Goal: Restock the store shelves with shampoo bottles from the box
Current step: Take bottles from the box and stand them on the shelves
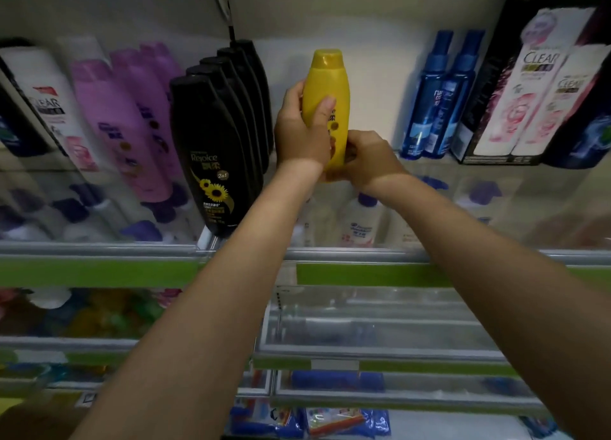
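The left hand [302, 135] wraps the middle of a yellow shampoo bottle [327, 89], thumb across the front and fingers curled round the far side, a firm grip. The right hand [370, 160] holds the same bottle lower down, fingers curled about its base. The bottle stands upright, cap on top, at the glass shelf [429, 208] in the open gap in front of the white back wall; whether its base touches the shelf cannot be told, as the hands cover it. Just to its left runs a row of black Rejoice bottles [211, 155], one behind another, the front one showing a sunflower label. Further left lean purple bottles [129, 125] and a white Clear bottle [46, 109], all blurred. To the right, apart from the yellow bottle, stand two blue spray bottles [436, 99], then a boxed set of white Clear bottles [529, 102] with pink labels. Under the glass shelf, white bottles with blue caps [360, 221] show through. Green-edged shelf rails [99, 271] cross below the forearms.
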`<control>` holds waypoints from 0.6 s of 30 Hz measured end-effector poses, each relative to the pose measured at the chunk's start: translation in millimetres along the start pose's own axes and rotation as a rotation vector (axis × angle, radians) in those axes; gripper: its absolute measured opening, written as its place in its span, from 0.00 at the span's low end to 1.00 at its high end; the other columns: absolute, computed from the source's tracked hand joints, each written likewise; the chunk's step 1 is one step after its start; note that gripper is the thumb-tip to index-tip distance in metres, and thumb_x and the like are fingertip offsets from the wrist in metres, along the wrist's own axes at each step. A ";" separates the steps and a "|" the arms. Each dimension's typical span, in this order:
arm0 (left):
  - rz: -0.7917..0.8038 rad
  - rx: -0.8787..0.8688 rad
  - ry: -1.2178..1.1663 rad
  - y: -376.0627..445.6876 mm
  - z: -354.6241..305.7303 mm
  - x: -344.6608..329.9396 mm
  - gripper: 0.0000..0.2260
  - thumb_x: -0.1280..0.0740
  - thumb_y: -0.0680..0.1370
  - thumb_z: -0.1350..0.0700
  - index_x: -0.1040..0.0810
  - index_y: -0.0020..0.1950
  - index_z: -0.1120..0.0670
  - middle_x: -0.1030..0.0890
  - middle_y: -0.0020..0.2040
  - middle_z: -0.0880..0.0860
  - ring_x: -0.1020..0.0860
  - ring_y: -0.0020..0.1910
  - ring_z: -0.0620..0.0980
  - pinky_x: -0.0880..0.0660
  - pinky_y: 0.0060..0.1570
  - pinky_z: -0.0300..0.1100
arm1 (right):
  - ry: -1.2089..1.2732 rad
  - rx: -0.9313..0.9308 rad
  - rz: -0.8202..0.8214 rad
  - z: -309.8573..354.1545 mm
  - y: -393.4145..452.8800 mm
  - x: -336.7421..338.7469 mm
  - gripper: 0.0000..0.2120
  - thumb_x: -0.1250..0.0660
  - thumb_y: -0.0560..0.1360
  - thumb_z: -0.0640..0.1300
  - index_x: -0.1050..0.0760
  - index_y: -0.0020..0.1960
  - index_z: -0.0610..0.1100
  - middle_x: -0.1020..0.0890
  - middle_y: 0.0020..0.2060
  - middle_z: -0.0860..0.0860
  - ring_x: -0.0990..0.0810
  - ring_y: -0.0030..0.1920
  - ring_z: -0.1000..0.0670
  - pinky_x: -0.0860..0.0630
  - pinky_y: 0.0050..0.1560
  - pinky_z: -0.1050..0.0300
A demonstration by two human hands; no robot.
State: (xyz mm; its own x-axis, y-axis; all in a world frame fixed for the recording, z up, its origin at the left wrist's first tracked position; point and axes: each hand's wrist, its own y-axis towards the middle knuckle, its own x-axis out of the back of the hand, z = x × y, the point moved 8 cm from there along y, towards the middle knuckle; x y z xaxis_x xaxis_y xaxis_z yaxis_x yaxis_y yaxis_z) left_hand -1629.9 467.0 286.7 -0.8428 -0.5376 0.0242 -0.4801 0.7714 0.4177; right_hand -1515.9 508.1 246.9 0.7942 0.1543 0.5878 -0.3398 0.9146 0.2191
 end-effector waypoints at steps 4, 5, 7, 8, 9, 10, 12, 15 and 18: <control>-0.002 0.008 -0.027 18.6 14.1 -9.5 0.18 0.35 0.78 0.54 0.29 0.65 0.60 0.22 0.58 0.59 0.22 0.55 0.56 0.23 0.56 0.53 | -0.001 0.000 0.006 0.7 14.0 0.7 0.19 0.20 0.65 0.43 0.21 0.54 0.43 0.20 0.43 0.51 0.24 0.42 0.52 0.26 0.42 0.65; -0.007 0.017 -0.012 23.4 17.4 -11.8 0.19 0.35 0.77 0.52 0.28 0.65 0.60 0.22 0.58 0.60 0.22 0.55 0.57 0.24 0.56 0.55 | 0.003 -0.005 0.004 -0.1 16.8 1.3 0.19 0.21 0.65 0.42 0.21 0.53 0.44 0.21 0.41 0.53 0.24 0.40 0.54 0.28 0.38 0.70; -0.030 0.037 0.032 32.3 24.7 -16.1 0.24 0.36 0.74 0.46 0.28 0.65 0.58 0.24 0.59 0.60 0.23 0.56 0.57 0.25 0.57 0.55 | -0.007 -0.013 -0.001 -2.2 23.7 1.7 0.18 0.21 0.65 0.42 0.22 0.53 0.45 0.22 0.39 0.55 0.26 0.38 0.56 0.31 0.33 0.72; -0.046 0.044 0.051 35.9 27.6 -17.6 0.26 0.37 0.73 0.43 0.28 0.66 0.57 0.24 0.59 0.59 0.23 0.56 0.57 0.25 0.57 0.55 | -0.014 -0.020 -0.008 -3.3 27.2 2.2 0.18 0.21 0.65 0.42 0.21 0.52 0.46 0.22 0.38 0.55 0.26 0.38 0.56 0.31 0.33 0.69; -0.057 0.047 0.067 39.4 29.7 -19.3 0.27 0.38 0.72 0.42 0.28 0.66 0.56 0.26 0.60 0.58 0.24 0.57 0.57 0.25 0.58 0.54 | -0.020 -0.025 -0.012 -4.6 30.5 2.6 0.18 0.21 0.65 0.42 0.21 0.52 0.46 0.23 0.37 0.56 0.26 0.37 0.56 0.32 0.34 0.66; -0.060 0.046 0.075 41.7 29.5 -20.6 0.25 0.37 0.73 0.43 0.28 0.66 0.55 0.28 0.61 0.57 0.25 0.59 0.57 0.26 0.59 0.54 | -0.027 -0.030 -0.022 -4.8 33.0 3.1 0.18 0.21 0.64 0.42 0.22 0.51 0.47 0.23 0.36 0.56 0.27 0.36 0.57 0.32 0.35 0.65; -0.064 0.039 0.086 47.6 31.4 -22.3 0.21 0.36 0.77 0.47 0.28 0.67 0.55 0.31 0.62 0.56 0.27 0.61 0.57 0.27 0.60 0.54 | -0.015 -0.042 -0.043 -8.0 38.3 2.9 0.18 0.20 0.64 0.40 0.22 0.51 0.47 0.23 0.35 0.56 0.27 0.36 0.57 0.29 0.40 0.64; -0.073 0.030 0.075 54.9 36.1 -23.2 0.19 0.35 0.76 0.49 0.28 0.66 0.54 0.30 0.62 0.56 0.27 0.61 0.56 0.26 0.60 0.53 | 0.080 -0.065 -0.095 -14.2 42.2 4.3 0.22 0.20 0.62 0.36 0.24 0.52 0.45 0.25 0.34 0.56 0.28 0.34 0.59 0.25 0.37 0.70; -0.102 0.036 0.034 57.4 37.6 -22.8 0.17 0.33 0.75 0.50 0.28 0.61 0.54 0.26 0.60 0.55 0.25 0.57 0.53 0.25 0.58 0.52 | 0.078 -0.067 -0.102 -14.1 43.8 4.5 0.21 0.20 0.62 0.37 0.27 0.49 0.46 0.26 0.35 0.57 0.28 0.34 0.60 0.29 0.32 0.72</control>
State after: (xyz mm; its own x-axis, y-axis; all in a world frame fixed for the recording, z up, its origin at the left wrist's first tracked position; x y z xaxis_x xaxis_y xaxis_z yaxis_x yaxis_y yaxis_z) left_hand -1647.4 536.3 275.9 -0.7805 -0.6249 0.0140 -0.5723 0.7234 0.3862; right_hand -1520.1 554.1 248.2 0.8603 0.0852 0.5026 -0.2228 0.9496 0.2204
